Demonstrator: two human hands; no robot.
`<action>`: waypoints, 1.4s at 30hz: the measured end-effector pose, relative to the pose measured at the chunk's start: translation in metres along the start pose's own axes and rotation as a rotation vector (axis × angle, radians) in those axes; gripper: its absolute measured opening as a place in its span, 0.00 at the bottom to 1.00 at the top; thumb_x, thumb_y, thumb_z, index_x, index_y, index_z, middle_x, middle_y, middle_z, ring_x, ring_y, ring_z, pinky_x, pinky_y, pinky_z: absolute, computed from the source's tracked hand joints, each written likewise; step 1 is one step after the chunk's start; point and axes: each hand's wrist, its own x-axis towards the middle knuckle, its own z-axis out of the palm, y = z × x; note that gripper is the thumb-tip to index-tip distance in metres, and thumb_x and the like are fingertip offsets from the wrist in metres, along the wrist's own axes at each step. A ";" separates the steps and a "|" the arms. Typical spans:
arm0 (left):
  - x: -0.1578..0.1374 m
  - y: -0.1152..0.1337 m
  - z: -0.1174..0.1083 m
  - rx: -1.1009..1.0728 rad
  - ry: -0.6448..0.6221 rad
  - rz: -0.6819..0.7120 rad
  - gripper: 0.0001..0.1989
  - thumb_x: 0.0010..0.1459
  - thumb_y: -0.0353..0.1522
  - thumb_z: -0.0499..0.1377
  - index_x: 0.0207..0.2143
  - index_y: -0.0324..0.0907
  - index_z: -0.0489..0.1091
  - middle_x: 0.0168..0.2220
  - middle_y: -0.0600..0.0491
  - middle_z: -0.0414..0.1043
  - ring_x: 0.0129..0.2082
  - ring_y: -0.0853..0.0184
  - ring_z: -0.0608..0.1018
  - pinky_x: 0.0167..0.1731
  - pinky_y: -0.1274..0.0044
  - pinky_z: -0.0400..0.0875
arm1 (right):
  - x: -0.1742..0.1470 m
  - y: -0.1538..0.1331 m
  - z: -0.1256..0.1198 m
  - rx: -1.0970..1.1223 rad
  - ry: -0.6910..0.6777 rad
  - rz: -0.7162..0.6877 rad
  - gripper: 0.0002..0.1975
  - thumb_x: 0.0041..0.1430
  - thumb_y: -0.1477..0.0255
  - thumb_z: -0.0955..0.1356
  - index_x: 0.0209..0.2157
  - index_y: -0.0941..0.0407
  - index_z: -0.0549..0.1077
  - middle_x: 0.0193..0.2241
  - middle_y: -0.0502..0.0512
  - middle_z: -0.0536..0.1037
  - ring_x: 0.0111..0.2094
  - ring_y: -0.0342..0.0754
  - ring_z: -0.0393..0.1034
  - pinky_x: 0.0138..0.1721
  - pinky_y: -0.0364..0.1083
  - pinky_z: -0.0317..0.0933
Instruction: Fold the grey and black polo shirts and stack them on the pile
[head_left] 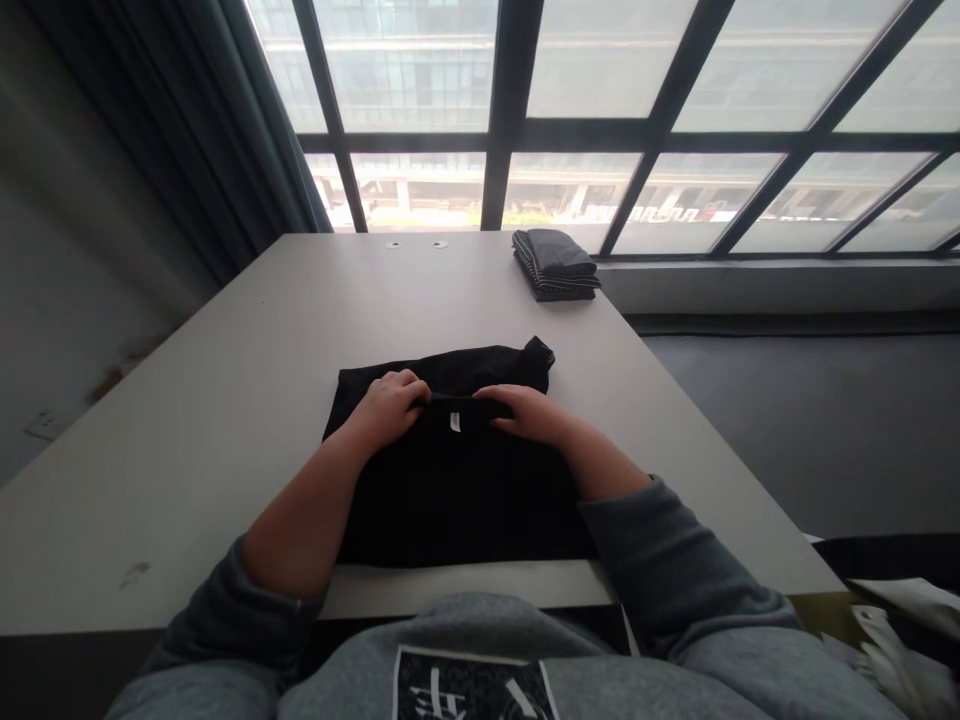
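Note:
A black garment (465,500) with a small white label (455,422) near its upper fold lies on the white table (285,330); I cannot tell exactly what kind it is. My left hand (394,405) pinches its edge left of the label, thumb and fingers closed on the cloth. To the right of the label, my right hand (521,410) grips the same edge between thumb and fingers. Beyond both hands, part of the black cloth lies flat, with a bunched corner at the far right.
A stack of folded dark clothes (555,265) sits at the table's far right corner. Large windows (577,190) stand behind the table, and a dark curtain (225,130) hangs at the left. Pale and dark items (900,620) lie beyond the near right corner.

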 end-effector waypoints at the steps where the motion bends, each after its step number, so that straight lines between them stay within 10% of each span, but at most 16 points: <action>1: -0.003 0.004 -0.005 0.006 0.029 0.027 0.10 0.58 0.27 0.58 0.40 0.47 0.77 0.51 0.48 0.75 0.52 0.53 0.76 0.55 0.60 0.72 | 0.001 0.000 0.001 -0.007 0.022 -0.007 0.30 0.58 0.81 0.73 0.61 0.49 0.74 0.58 0.56 0.79 0.59 0.56 0.74 0.63 0.57 0.67; 8: -0.023 0.010 -0.020 -0.113 -0.016 0.149 0.10 0.54 0.24 0.54 0.26 0.45 0.72 0.52 0.53 0.80 0.48 0.59 0.81 0.51 0.68 0.72 | 0.003 -0.004 0.003 -0.131 0.121 -0.073 0.18 0.60 0.81 0.69 0.50 0.53 0.78 0.50 0.58 0.81 0.52 0.54 0.77 0.56 0.53 0.70; 14: -0.019 0.018 -0.017 -0.008 0.100 -0.155 0.13 0.67 0.39 0.54 0.36 0.47 0.77 0.28 0.52 0.78 0.33 0.58 0.80 0.38 0.70 0.69 | 0.003 -0.016 0.001 -0.194 0.112 -0.125 0.15 0.56 0.85 0.67 0.40 0.54 0.78 0.51 0.56 0.81 0.53 0.53 0.75 0.56 0.50 0.67; 18: -0.019 0.028 -0.016 0.096 0.010 -0.363 0.14 0.66 0.46 0.57 0.38 0.47 0.76 0.36 0.49 0.81 0.38 0.55 0.81 0.38 0.70 0.67 | 0.010 -0.036 0.006 -0.360 0.132 -0.046 0.02 0.65 0.72 0.72 0.36 0.55 0.77 0.39 0.58 0.81 0.45 0.54 0.75 0.49 0.50 0.66; 24: -0.023 0.029 -0.025 0.065 -0.263 -0.550 0.27 0.60 0.61 0.54 0.40 0.49 0.74 0.37 0.49 0.82 0.38 0.51 0.81 0.35 0.69 0.66 | 0.024 -0.057 0.034 -0.470 0.005 -0.007 0.10 0.65 0.72 0.73 0.48 0.54 0.78 0.44 0.58 0.81 0.46 0.53 0.74 0.47 0.48 0.61; 29: -0.022 0.029 -0.024 0.021 -0.355 -0.485 0.13 0.60 0.46 0.60 0.32 0.49 0.74 0.36 0.52 0.81 0.37 0.57 0.80 0.31 0.72 0.62 | 0.025 -0.047 0.035 -0.349 0.124 0.091 0.08 0.67 0.76 0.69 0.45 0.54 0.79 0.42 0.55 0.82 0.43 0.50 0.76 0.44 0.45 0.61; 34: -0.022 0.048 -0.022 -0.157 -0.031 -0.450 0.23 0.69 0.53 0.49 0.35 0.48 0.72 0.31 0.53 0.79 0.33 0.59 0.79 0.31 0.72 0.62 | 0.021 -0.053 0.030 -0.373 0.208 0.179 0.04 0.67 0.73 0.69 0.39 0.54 0.78 0.35 0.53 0.82 0.35 0.49 0.75 0.35 0.44 0.56; 42: -0.024 0.036 -0.003 -0.049 -0.092 -0.438 0.07 0.50 0.31 0.64 0.33 0.48 0.71 0.30 0.54 0.77 0.30 0.59 0.78 0.27 0.73 0.61 | 0.019 -0.051 0.035 -0.323 0.174 0.138 0.04 0.67 0.71 0.70 0.40 0.53 0.78 0.35 0.52 0.83 0.35 0.48 0.76 0.34 0.44 0.56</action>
